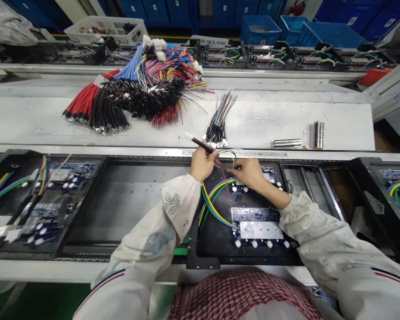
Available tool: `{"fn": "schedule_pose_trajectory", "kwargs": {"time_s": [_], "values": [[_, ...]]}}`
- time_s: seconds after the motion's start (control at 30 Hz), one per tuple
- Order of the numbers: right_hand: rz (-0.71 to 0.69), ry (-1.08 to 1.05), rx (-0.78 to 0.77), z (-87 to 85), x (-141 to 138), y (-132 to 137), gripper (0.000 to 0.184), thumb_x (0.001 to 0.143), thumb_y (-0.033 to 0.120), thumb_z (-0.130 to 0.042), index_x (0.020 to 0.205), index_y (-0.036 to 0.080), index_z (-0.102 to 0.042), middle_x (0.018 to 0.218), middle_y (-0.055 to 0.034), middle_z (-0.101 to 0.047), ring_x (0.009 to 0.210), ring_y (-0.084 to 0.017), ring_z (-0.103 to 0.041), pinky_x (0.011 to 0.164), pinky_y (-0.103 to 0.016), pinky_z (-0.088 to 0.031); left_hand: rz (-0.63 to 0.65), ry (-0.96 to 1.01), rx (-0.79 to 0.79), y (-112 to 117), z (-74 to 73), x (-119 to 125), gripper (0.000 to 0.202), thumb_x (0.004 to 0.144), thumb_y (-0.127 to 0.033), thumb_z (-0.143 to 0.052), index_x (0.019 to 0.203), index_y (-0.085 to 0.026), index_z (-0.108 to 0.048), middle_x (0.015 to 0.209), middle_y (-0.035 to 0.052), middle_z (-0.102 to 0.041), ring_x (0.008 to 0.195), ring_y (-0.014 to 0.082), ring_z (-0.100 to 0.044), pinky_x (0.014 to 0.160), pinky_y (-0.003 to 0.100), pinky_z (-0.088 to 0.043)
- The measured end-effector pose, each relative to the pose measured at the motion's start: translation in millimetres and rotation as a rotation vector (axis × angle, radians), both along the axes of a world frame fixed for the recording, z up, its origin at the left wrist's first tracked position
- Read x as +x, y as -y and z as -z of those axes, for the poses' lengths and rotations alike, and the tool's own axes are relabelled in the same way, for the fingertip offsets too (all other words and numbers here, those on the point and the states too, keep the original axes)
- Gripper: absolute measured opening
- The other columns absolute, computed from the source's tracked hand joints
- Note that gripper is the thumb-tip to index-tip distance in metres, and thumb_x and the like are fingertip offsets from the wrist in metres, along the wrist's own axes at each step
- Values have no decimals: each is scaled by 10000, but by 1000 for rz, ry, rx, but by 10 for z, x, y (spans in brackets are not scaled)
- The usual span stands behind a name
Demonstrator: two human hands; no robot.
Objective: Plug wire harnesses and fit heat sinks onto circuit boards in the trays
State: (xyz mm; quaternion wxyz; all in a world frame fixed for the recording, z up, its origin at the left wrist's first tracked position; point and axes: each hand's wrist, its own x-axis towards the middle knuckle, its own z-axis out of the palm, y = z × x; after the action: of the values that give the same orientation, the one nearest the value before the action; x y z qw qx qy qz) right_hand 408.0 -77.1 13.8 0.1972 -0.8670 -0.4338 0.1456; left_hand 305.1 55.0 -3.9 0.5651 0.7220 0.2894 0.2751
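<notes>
Black and largest, one open case (216, 242) lay flat, likely to keep its two circuit boards (253, 214) facing up. One small wire bundle (222, 116) sat just beyond, presumably for reach. I had the left hand (202, 163) clamped on one black-sleeved cable (201, 144) near the case's far edge, perhaps steadying it; whether the right hand (249, 172), at the upper board, pinched anything, I couldn't tell.
</notes>
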Motion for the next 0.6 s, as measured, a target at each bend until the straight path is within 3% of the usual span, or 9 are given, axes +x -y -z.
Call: {"fn": "schedule_pose_trajectory", "kwargs": {"time_s": [0.13,0.2,0.33,0.43,0.53,0.6], "values": [[-59,21,-56,-126,23,67,211,741,407,-686,791,206,-728,801,-60,-711,783,-202,-634,680,-277,-412,6,12,-32,-6,18,10,144,786,-208,-541,780,-193,-399,577,-38,-561,436,131,-601,395,211,-492],[-161,-6,-33,-217,4,154,237,756,421,-672,823,202,-730,805,-64,-710,780,-203,-635,668,-280,-412,8,16,-52,1,26,25,158,784,-229,-554,785,-188,-402,582,-39,-554,455,128,-608,412,210,-502],[-346,-188,3,-317,-86,275,112,772,284,-665,748,192,-725,692,-24,-695,645,-156,-624,611,-256,-408,-5,31,-102,7,-10,18,175,769,-237,-565,786,-184,-398,621,-31,-551,499,129,-620,464,236,-529],[-150,-263,107,-265,-91,228,121,773,271,-662,800,172,-726,650,-14,-689,576,-136,-613,590,-244,-421,124,-41,60,-31,-100,-68,94,768,-194,-531,750,-181,-439,629,-15,-553,555,133,-623,547,263,-537],[32,-91,105,-144,-35,124,169,732,321,-700,826,185,-734,730,-37,-710,660,-172,-629,627,-269,-428,287,-137,276,-55,-177,-166,131,654,-100,-590,596,-175,-500,582,-9,-523,589,144,-598,664,289,-518],[61,-8,55,-67,-5,73,171,717,343,-707,824,214,-739,781,-38,-719,738,-196,-637,667,-285,-430,296,-148,312,-19,-175,-191,204,565,-39,-615,484,-175,-487,526,-14,-474,586,157,-577,735,316,-500]]}}
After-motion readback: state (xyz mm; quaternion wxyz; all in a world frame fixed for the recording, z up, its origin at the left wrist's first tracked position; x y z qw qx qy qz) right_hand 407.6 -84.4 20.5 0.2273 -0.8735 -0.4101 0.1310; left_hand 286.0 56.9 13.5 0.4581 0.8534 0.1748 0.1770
